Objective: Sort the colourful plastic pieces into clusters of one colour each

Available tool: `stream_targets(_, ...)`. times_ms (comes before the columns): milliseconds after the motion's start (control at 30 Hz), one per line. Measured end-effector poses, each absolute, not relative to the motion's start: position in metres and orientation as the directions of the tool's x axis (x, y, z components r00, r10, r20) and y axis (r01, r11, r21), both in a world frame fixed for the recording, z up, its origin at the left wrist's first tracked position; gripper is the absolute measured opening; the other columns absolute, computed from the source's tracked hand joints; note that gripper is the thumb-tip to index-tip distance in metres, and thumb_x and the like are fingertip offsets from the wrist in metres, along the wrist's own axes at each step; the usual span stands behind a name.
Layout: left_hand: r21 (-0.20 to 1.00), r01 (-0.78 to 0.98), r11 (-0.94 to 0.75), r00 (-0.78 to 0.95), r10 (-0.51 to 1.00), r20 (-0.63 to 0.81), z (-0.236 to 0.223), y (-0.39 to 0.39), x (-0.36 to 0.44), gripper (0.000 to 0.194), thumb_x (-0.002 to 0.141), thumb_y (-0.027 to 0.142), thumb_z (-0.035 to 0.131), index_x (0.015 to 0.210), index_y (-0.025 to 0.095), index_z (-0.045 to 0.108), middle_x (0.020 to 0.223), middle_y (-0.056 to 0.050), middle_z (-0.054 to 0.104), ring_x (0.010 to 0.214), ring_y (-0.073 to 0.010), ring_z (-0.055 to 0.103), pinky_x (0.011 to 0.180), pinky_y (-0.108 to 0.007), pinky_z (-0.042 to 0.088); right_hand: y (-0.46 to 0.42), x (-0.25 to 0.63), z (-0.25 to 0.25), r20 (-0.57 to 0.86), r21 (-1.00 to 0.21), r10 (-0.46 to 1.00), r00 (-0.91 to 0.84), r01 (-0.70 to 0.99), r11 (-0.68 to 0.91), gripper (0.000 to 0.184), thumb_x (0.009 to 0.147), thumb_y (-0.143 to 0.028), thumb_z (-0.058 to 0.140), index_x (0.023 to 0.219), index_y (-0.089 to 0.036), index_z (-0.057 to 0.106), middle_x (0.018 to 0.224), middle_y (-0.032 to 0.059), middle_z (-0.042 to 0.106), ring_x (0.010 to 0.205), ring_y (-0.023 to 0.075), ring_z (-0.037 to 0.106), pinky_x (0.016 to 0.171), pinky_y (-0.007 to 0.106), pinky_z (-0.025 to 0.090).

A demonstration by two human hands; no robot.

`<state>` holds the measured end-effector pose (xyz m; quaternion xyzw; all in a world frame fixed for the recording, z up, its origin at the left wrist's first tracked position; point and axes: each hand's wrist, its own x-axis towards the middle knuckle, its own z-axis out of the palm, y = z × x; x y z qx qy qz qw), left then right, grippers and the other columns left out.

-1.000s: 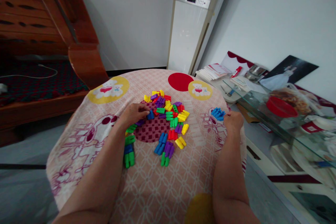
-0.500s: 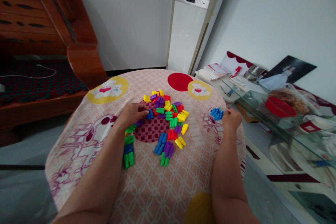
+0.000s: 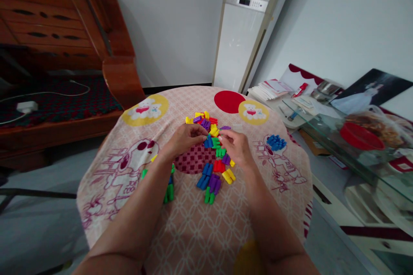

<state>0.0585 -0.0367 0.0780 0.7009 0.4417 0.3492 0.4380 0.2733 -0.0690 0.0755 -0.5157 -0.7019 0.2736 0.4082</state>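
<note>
Near the middle of the round table, my left hand is closed in a pinch on a blue plastic building block. My right hand has come in beside it from the right, thumb and fingers pinched together; what they hold, if anything, is hidden. Between the hands lie green blocks. Purple, yellow and red blocks spread behind and below them. Closer to me lie blue blocks, purple blocks and a green block. My left forearm partly covers more green blocks.
A patterned cloth covers the table. Toward its right edge sits a pile of blue blocks. Right of the table stands a glass-topped cabinet with a red bowl. A wooden bench is at the left.
My right hand has left the blue pile and moved left to the middle, beside my left hand. My left hand has shifted slightly right with the blue block. The view has turned a little left.
</note>
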Motion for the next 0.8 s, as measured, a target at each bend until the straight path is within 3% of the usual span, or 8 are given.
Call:
stream_targets(100, 0.926, 0.281, -0.252, 0.419, 0.900, 0.118, 0.077, -0.039, 0.067, 0.027, 0.073, 0.040, 0.068, 0.086, 0.017, 0.069, 0.073, -0.003, 0.070, 0.065, -0.0154, 0.063, 0.061, -0.026, 0.049, -0.073, 0.255, 0.070, 0.264, -0.810, 0.944, -0.199, 0.485, 0.329, 0.029, 0.084, -0.027, 0.061, 0.109, -0.019, 0.075, 0.089, 0.0036, 0.074, 0.076, 0.0149, 0.066, 0.069, 0.024, 0.051)
stream_targets(233, 0.905, 0.280, -0.320, 0.469, 0.868, 0.162, 0.072, -0.038, 0.074, 0.024, 0.074, 0.037, 0.066, 0.084, 0.016, 0.068, 0.068, -0.002, 0.068, 0.060, -0.0138, 0.060, 0.057, -0.024, 0.046, -0.070, 0.260, 0.065, 0.220, -0.799, 0.948, -0.231, 0.515, 0.311, 0.022, 0.082, -0.023, 0.063, 0.098, -0.017, 0.077, 0.080, 0.0018, 0.073, 0.072, 0.0145, 0.066, 0.068, 0.023, 0.050)
stream_targets(400, 0.886, 0.339, -0.317, 0.410, 0.897, 0.164, 0.072, -0.036, 0.069, 0.024, 0.074, 0.038, 0.065, 0.085, 0.016, 0.070, 0.068, -0.001, 0.068, 0.060, -0.0139, 0.060, 0.056, -0.023, 0.045, -0.059, 0.309, 0.072, 0.281, -0.701, 0.958, -0.058, 0.669, 0.247, 0.021, 0.081, -0.028, 0.063, 0.089, -0.018, 0.079, 0.081, 0.0031, 0.075, 0.073, 0.0160, 0.067, 0.070, 0.025, 0.049)
stream_targets(567, 0.886, 0.383, -0.261, 0.339, 0.932, 0.128, 0.080, -0.036, 0.057, 0.028, 0.073, 0.041, 0.065, 0.086, 0.017, 0.071, 0.070, -0.002, 0.070, 0.066, -0.0164, 0.064, 0.058, -0.023, 0.048, -0.053, 0.386, 0.070, 0.357, -0.427, 0.889, 0.286, 0.897, -0.117, 0.020, 0.075, -0.024, 0.062, 0.081, -0.017, 0.079, 0.083, 0.0091, 0.077, 0.078, 0.0207, 0.068, 0.074, 0.028, 0.049)
stream_targets(667, 0.887, 0.393, -0.243, 0.316, 0.941, 0.118, 0.081, -0.035, 0.053, 0.031, 0.073, 0.043, 0.065, 0.087, 0.016, 0.071, 0.071, -0.002, 0.071, 0.066, -0.0170, 0.065, 0.058, -0.024, 0.048, -0.056, 0.418, 0.063, 0.353, -0.332, 0.832, 0.427, 0.889, -0.316, 0.021, 0.074, -0.026, 0.063, 0.085, -0.018, 0.080, 0.089, 0.0112, 0.078, 0.083, 0.0227, 0.068, 0.074, 0.030, 0.049)
stream_targets(800, 0.893, 0.387, -0.228, 0.307, 0.946, 0.108, 0.075, -0.031, 0.051, 0.032, 0.073, 0.043, 0.066, 0.087, 0.015, 0.071, 0.070, -0.003, 0.071, 0.063, -0.0164, 0.064, 0.057, -0.024, 0.048, -0.062, 0.431, 0.054, 0.303, -0.278, 0.798, 0.521, 0.849, -0.449, 0.021, 0.075, -0.027, 0.064, 0.088, -0.019, 0.080, 0.090, 0.0113, 0.077, 0.080, 0.0226, 0.068, 0.071, 0.031, 0.049)
